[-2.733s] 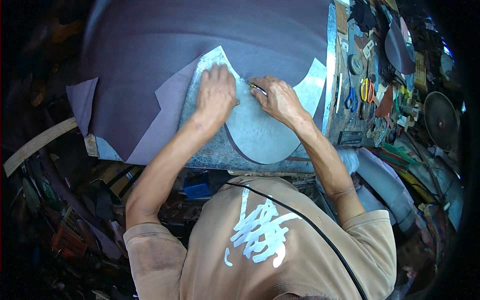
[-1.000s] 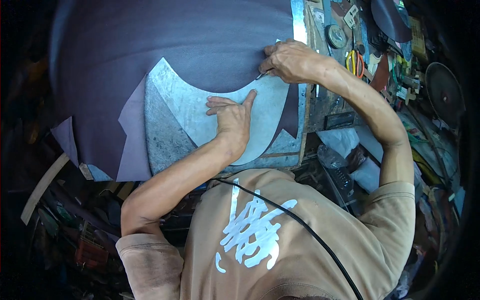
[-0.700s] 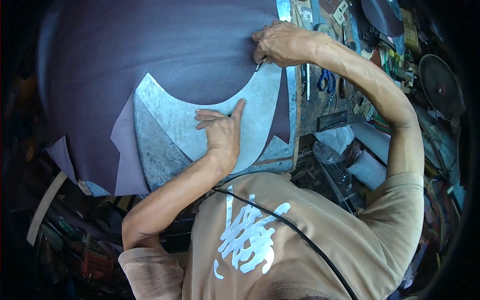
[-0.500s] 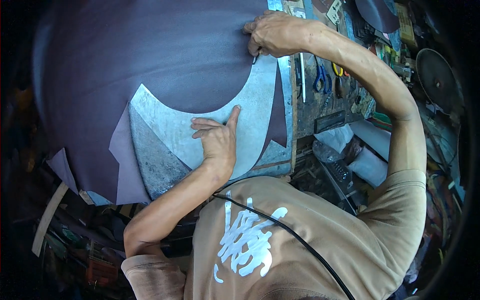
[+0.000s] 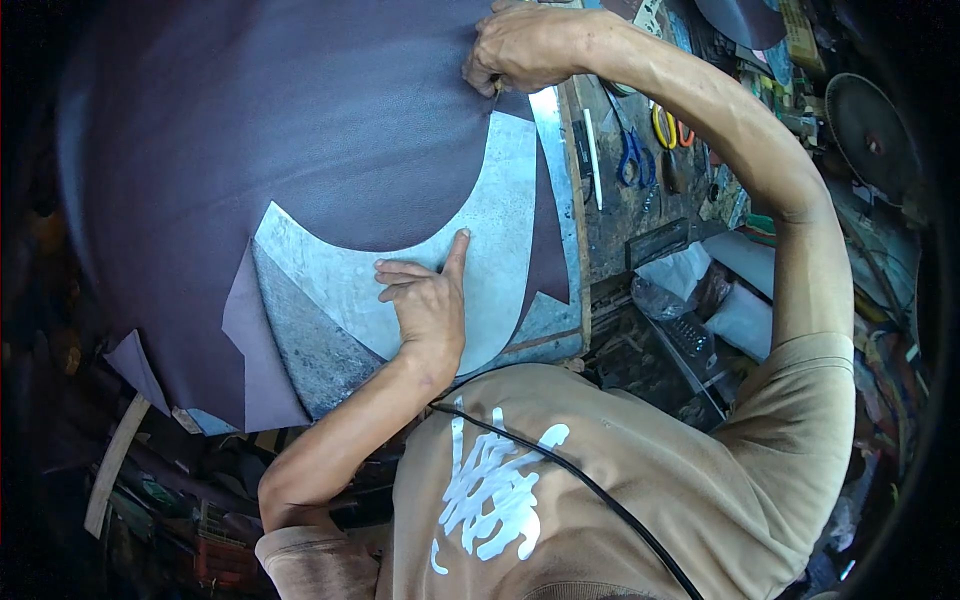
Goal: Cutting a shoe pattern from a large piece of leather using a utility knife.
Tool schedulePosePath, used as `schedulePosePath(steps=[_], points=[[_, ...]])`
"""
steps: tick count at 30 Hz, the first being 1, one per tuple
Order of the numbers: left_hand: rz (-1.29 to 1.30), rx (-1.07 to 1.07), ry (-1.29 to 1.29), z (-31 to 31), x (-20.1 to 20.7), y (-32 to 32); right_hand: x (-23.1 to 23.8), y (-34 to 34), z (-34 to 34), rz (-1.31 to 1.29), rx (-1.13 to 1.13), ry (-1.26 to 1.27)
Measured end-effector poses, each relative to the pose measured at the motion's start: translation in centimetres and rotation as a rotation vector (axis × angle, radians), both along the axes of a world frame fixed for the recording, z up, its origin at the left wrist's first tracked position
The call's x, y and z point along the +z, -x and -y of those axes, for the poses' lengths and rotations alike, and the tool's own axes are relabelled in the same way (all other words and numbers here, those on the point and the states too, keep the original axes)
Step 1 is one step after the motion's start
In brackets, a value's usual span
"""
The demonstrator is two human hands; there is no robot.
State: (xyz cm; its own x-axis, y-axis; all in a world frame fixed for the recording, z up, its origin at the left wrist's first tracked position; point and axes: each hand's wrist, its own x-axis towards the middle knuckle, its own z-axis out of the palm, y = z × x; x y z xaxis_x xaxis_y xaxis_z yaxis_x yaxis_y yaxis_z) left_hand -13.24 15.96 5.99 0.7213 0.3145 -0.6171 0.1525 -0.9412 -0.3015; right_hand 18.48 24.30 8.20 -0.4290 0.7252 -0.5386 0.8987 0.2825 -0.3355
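A large sheet of dark purple-brown leather (image 5: 300,120) spreads over the bench. On it lies a pale grey crescent-shaped template (image 5: 495,215) with a concave inner edge. My left hand (image 5: 430,305) presses flat on the template, its fingers spread and the index finger pointing along the curve. Beyond the template's far right end, my right hand (image 5: 530,50) is closed around a thin pointed tool (image 5: 497,92). Its tip meets the leather just past the template's corner. Most of the tool is hidden in my fingers, so its exact kind cannot be told.
On the wooden bench to the right lie blue-handled scissors (image 5: 635,160), yellow-handled scissors (image 5: 664,125) and a white stick (image 5: 594,160). Plastic bags (image 5: 675,275) sit below. A round dark disc (image 5: 872,140) stands at far right. A black cable (image 5: 590,480) crosses my shirt.
My right hand has moved farther away along the template, baring its far end corner. My left hand stays at the same spot on the template. The whole view has shifted slightly.
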Motion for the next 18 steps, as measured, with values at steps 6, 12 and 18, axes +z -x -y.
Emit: schedulePosePath(steps=[6, 12, 18], points=[[-0.001, -0.058, -0.017, 0.0, 0.1, -0.1, -0.2, -0.8, -0.9, 0.027, 0.053, 0.073], [0.068, -0.109, -0.026, -0.6, 0.2, -0.2, 2.4, 1.2, 1.9, 0.27, -0.118, 0.107], [0.299, -0.074, 0.297, -1.8, 0.1, -4.2, -1.2, 2.5, 12.2, -0.072, -0.698, -0.4]])
